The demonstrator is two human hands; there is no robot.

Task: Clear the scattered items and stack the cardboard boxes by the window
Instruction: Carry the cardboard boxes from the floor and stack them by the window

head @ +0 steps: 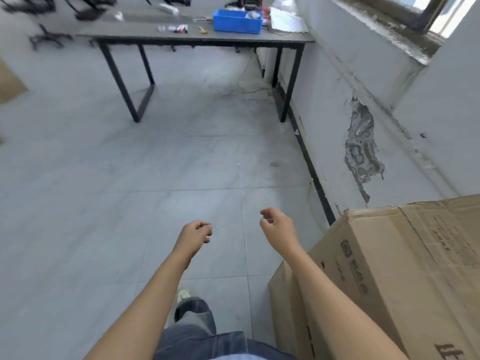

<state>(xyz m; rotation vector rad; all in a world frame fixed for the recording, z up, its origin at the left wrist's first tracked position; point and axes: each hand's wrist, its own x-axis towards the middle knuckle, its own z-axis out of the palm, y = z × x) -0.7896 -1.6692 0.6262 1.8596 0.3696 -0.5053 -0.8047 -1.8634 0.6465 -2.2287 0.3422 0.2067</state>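
Note:
Two large brown cardboard boxes stand at the lower right against the wall below the window point(439, 14). The upper box point(405, 258) sits on a lower box point(288, 305) whose corner sticks out to the left. My left hand point(194, 236) hangs over the grey floor with fingers loosely curled and holds nothing. My right hand point(278, 224) is a little further forward, just left of the boxes, fingers loosely curled and empty. Neither hand touches a box.
A black-legged table point(166, 36) stands ahead, bearing a blue bin point(237, 22), papers point(285, 20) and small items point(176, 28). A cardboard piece point(10, 81) shows at the left edge. Chair bases point(49, 38) lie at the far left. A thin wire point(245, 79) trails by the wall.

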